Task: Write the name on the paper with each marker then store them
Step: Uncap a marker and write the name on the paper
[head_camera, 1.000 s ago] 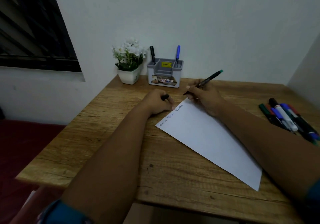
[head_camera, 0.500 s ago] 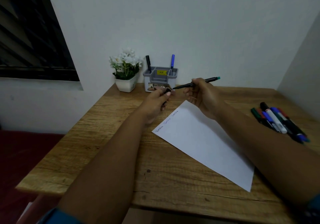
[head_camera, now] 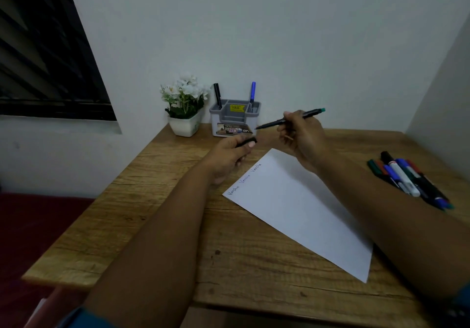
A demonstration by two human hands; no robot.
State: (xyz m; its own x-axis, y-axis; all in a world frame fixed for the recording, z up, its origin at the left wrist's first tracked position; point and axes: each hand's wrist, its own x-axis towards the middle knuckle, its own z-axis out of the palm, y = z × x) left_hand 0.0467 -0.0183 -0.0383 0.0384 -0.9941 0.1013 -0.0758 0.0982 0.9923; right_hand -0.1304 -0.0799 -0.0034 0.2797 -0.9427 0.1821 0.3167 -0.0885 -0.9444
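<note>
There is one view only, from a wide-angle camera worn on the person's head, looking forward and down over a wooden desk (head_camera: pixel 157 216) set into a corner where two walls meet. Both forearms reach up from the bottom edge, so the camera sits close above the near desk edge. A sheet of paper (head_camera: pixel 302 213) lies near the middle of the frame. A pen holder (head_camera: pixel 234 119) stands at about 12 o'clock against the far wall, a dark window (head_camera: pixel 45 60) is at 10 o'clock, and loose markers (head_camera: pixel 409 177) lie at 3 o'clock. Straight lines bow toward the edges.
</note>
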